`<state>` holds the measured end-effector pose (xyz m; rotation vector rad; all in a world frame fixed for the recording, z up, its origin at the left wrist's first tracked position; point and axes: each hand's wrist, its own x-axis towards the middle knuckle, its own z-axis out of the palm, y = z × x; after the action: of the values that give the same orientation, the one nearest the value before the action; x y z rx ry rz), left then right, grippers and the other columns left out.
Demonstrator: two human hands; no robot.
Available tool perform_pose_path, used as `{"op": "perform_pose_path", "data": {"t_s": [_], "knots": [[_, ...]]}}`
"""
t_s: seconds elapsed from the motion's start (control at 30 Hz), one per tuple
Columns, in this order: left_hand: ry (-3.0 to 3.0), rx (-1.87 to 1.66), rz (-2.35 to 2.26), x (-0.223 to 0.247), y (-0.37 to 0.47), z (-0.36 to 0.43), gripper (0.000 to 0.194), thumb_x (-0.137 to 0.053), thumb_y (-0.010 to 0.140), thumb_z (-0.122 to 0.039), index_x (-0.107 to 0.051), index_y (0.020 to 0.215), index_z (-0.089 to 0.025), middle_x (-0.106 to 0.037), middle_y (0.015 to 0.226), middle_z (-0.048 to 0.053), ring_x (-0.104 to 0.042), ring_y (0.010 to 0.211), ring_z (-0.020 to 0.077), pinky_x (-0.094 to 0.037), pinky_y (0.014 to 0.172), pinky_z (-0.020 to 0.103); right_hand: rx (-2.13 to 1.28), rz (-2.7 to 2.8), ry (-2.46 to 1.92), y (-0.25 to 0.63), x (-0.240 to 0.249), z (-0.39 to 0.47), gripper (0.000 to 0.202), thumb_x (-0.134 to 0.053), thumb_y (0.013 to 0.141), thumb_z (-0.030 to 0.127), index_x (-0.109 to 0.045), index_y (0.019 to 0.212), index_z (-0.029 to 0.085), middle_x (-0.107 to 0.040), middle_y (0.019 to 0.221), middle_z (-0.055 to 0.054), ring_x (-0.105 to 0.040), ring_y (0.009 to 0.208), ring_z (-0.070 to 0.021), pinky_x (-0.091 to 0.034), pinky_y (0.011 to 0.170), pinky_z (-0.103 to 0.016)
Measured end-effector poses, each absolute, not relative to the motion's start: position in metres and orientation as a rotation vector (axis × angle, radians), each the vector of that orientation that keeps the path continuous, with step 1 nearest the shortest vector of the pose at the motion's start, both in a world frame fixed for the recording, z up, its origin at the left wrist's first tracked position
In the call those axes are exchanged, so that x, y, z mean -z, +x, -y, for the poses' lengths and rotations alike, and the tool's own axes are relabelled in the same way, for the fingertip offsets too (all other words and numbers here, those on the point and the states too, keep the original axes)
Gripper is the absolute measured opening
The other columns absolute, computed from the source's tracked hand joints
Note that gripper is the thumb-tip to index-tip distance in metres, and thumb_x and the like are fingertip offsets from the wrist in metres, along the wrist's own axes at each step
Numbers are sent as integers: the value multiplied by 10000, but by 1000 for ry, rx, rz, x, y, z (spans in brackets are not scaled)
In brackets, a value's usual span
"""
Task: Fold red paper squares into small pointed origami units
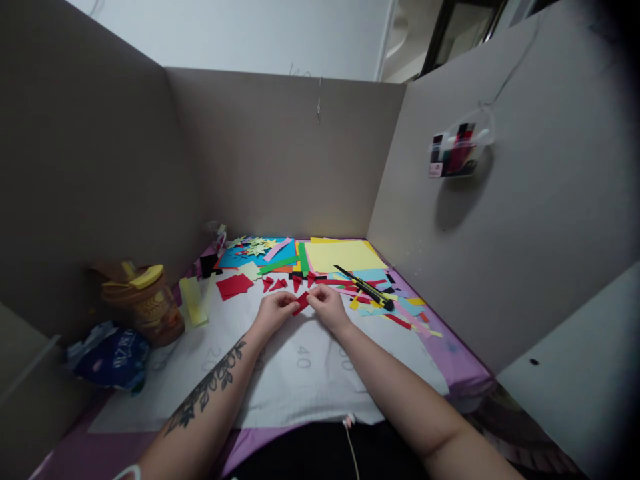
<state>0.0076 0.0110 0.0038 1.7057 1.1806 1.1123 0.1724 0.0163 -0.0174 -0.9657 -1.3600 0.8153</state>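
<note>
A small piece of red paper [301, 303] is pinched between my two hands, just above the white sheet. My left hand [276, 311] grips its left side with thumb and fingers. On its right side, my right hand [326, 305] holds it the same way. Several red folded paper pieces [297, 283] lie in a row just beyond my fingers. To the left of them rests a small stack of red paper squares [235, 285]. A black and yellow utility knife [367, 289] lies to the right of my right hand.
Coloured paper strips and scraps [415, 320] spread over the right side. Cut paper stars [257, 247] sit on blue paper [280, 252] at the back, beside yellow sheets [345, 256]. A brown cup [150, 303] and a blue packet [113, 357] stand left. Grey partitions [285, 147] enclose the table.
</note>
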Motion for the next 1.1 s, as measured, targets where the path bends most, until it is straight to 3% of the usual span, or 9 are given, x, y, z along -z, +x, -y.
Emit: {"op": "perform_pose_path", "data": {"t_s": [0.6,0.83,0.97,1.1], "knots": [[1633,-1094,-1152,-9,10,-7,201,-672,651,-341,-637,662,-143,-613,577,0,-528,513,116,-384,501,214,-839,1341,-896,171,16,-18,96,-599,704,248,-517,734,207,-541,658,24,-507,595,-130,-419,567,-243],[1702,-1121,-1143,-2,9,-11,172,-647,682,-326,-650,690,-155,-623,616,5,-539,551,124,-400,519,217,-760,1475,-950,170,16,-14,118,-576,690,204,-573,808,207,-562,673,27,-520,616,-134,-414,596,-246],[1806,-1169,-1153,1,7,-14,146,-626,706,-296,-672,739,-161,-663,724,24,-573,655,143,-436,612,232,-778,1629,-992,169,16,-11,68,-546,715,218,-610,721,197,-604,674,13,-539,626,-140,-418,606,-252],[1792,-1191,-1197,4,6,-17,164,-654,675,-283,-665,785,-161,-664,735,20,-581,647,145,-438,590,230,-764,1632,-1039,169,16,-11,88,-549,715,229,-618,674,194,-609,650,15,-535,609,-139,-411,595,-251]]}}
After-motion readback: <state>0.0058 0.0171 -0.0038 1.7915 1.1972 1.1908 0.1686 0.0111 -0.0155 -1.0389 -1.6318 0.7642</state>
